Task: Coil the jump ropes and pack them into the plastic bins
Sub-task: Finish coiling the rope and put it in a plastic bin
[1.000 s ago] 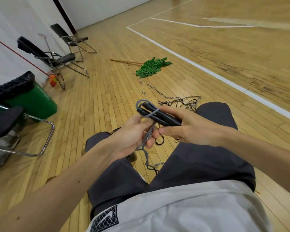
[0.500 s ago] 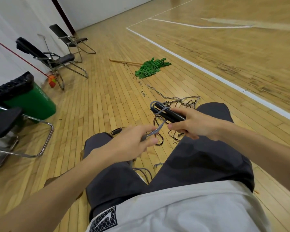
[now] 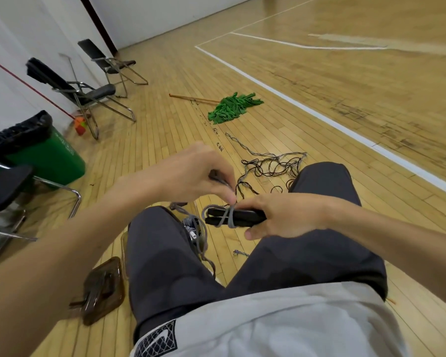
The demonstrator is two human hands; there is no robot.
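- Floor [image 3: 319, 81]: pale wood strips, white line [image 3: 371, 145] across it, scuffed dark beyond the line.
- Mop [image 3: 229, 109]: green head, wooden handle, lying flat.
- Ropes [image 3: 271, 166]: loose dark and grey tangle, near the mop; one strand trails toward it.
- Rope scrap [image 3: 240, 253]: short, apart from the tangle.
- Chairs [image 3: 88, 94]: two, black, metal-framed, by the wall.
- Third chair [image 3: 5, 186]: at the left edge, just beside the bin.
- Bin [image 3: 49, 155]: green, black liner.
- Brown plastic lid [image 3: 102, 289]: translucent, lying flat.
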